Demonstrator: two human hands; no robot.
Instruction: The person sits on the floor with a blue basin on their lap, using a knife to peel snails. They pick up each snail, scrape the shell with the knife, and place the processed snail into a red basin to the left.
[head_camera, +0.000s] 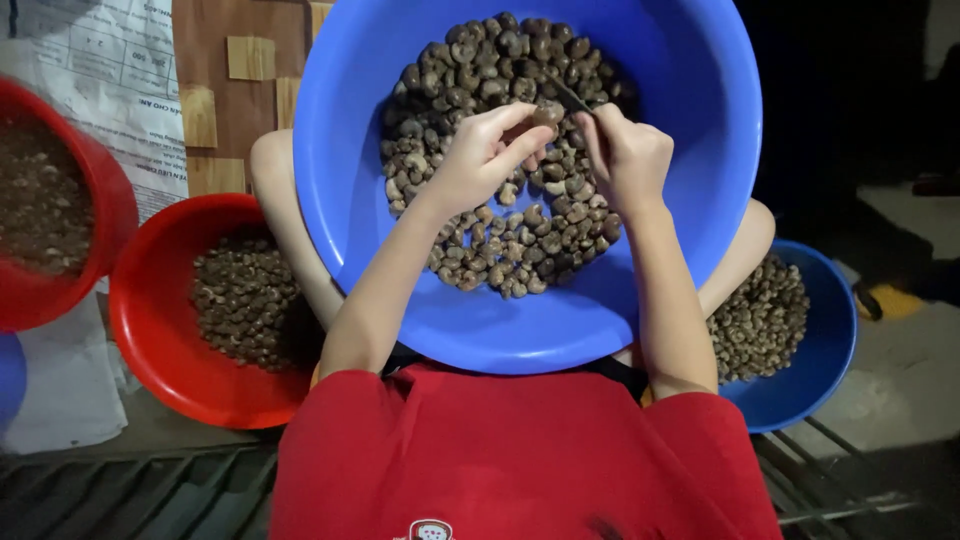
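Pinching a single brown nut (547, 114) between thumb and fingertips, the left hand (480, 160) holds it above the heap of nuts (500, 230) in the big blue basin (400, 60) on the person's lap. The right hand (628, 155) is clenched around a thin dark blade (570, 97) whose tip meets that nut. Beside the knees sit a red bowl (150, 340) and a smaller blue bowl (815, 370), both holding nuts.

Single brown nut (547, 113) pinched above heap in big blue basin (690, 60); thin dark blade (570, 97), probably knife, touching it.
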